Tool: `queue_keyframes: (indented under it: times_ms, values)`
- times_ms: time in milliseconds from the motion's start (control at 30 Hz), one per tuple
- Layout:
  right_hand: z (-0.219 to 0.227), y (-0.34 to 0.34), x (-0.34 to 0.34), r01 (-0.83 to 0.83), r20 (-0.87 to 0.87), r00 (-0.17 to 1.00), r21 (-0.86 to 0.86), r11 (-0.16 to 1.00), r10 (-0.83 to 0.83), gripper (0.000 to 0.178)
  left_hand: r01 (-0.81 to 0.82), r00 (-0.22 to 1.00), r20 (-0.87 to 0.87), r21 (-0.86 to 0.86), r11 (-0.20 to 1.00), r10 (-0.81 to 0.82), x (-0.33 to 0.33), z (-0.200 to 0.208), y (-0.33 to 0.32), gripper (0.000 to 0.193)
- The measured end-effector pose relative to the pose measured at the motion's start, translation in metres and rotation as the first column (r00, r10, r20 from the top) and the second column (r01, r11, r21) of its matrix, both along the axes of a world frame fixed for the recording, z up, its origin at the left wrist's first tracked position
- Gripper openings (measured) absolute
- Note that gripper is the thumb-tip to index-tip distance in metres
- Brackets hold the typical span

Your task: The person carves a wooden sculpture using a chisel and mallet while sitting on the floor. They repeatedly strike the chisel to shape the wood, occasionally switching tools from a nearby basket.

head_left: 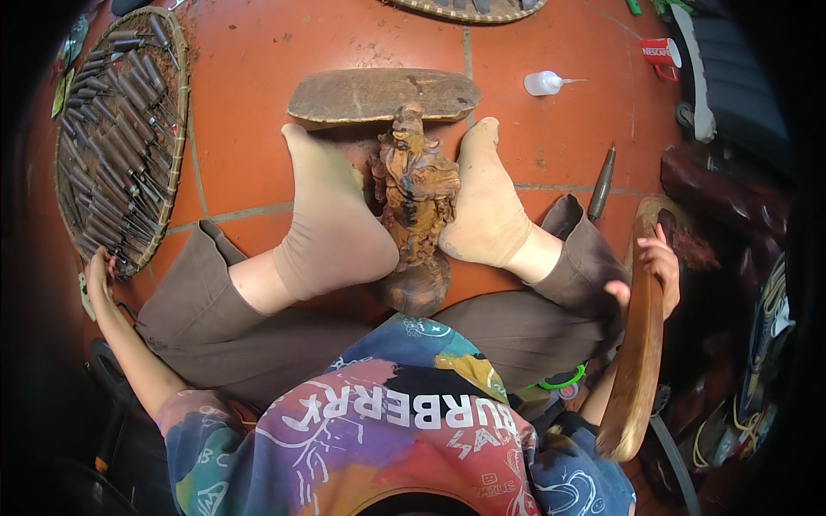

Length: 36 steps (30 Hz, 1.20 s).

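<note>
My left hand (99, 268) reaches to the near edge of a round woven tray (178, 172), its fingers curled beside the tools there; what they hold, if anything, is too small to make out. Rows of carving chisels (120, 142) with dark handles fill the tray. On the right, my right hand (661, 265) is wrapped round a long, slightly curved wooden club (638, 344), thumb on one side and fingers on the other. Between my stockinged feet lies a carved wooden figure (415, 185), brown with dark streaks, its rounded base toward me.
A worn wooden board (383, 93) lies beyond the figure on the orange tiled floor (551, 142). Farther right are a white squeeze bottle (544, 83) with a thin nozzle, a red mug (661, 56) and a dark pointed tool (603, 183). Another woven tray (469, 15) shows at the far edge.
</note>
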State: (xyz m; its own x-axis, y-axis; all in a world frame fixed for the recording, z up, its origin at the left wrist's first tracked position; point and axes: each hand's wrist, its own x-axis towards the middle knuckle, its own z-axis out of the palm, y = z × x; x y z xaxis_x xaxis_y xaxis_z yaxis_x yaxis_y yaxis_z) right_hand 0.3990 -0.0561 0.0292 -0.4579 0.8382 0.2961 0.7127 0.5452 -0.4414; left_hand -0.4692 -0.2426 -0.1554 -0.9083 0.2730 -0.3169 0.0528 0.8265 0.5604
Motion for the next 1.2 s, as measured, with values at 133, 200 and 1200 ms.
queue_keyframes:
  times_ms: [133,200,1200]
  values:
    - [-0.021,0.008,0.012,-0.169,-0.116,0.98,-0.032,0.985,0.164,0.062,0.107,0.994,-0.024,0.25,0.962,-0.104,0.081,0.119,0.01,0.032]
    - [0.023,-0.003,-0.008,-0.162,-0.028,0.987,-0.092,0.983,0.16,0.061,0.412,0.892,0.004,0.405,0.816,-0.453,0.217,0.133,0.102,0.035]
    - [0.0,-0.044,-0.073,-0.106,-0.096,0.992,-0.26,0.96,0.083,0.054,0.371,0.066,-0.554,0.786,-0.495,-0.83,0.57,0.093,0.155,0.035]
